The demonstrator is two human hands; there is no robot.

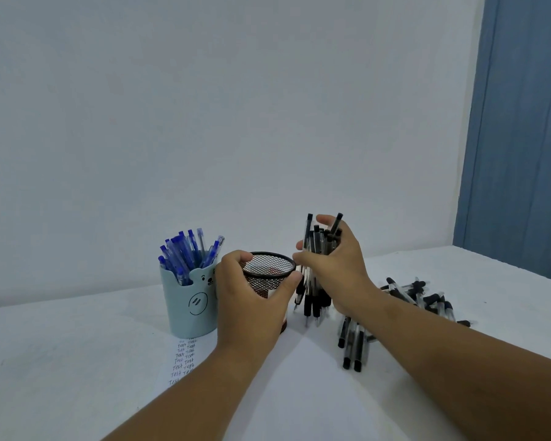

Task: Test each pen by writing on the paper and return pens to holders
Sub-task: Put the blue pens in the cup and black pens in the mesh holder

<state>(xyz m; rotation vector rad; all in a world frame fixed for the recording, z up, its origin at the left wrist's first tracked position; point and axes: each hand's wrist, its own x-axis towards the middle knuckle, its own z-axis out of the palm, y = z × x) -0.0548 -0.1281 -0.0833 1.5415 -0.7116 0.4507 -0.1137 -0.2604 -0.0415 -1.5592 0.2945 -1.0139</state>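
Table (77,361): flat white surface filling the lower part of the view, its far edge meeting the wall.
Wall (236,106): plain, pale grey-white, unmarked, taking up most of the upper view.
Curtain (522,122): blue, hanging in vertical folds at the right edge, reaching down to the table's far right corner.
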